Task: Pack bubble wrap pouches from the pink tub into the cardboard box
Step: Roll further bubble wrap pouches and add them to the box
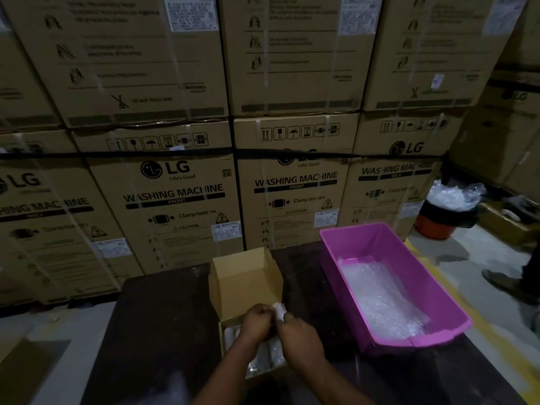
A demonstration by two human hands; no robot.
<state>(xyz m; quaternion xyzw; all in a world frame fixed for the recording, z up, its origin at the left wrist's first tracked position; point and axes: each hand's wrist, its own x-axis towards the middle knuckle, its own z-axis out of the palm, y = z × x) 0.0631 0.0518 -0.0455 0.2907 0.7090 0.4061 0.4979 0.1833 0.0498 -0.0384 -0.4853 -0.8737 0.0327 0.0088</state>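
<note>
Pinching one pouch (278,310) between left hand (257,323) and right hand (298,331) above the cardboard box (245,285).

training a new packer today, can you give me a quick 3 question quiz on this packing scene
1. True or false: both hands hold one bubble wrap pouch over the cardboard box.
2. The pink tub sits on which side of the box: A left, B right?
3. What word follows WASHING on the big cartons behind the table?

Key: 1 true; 2 B; 3 MACHINE
</note>
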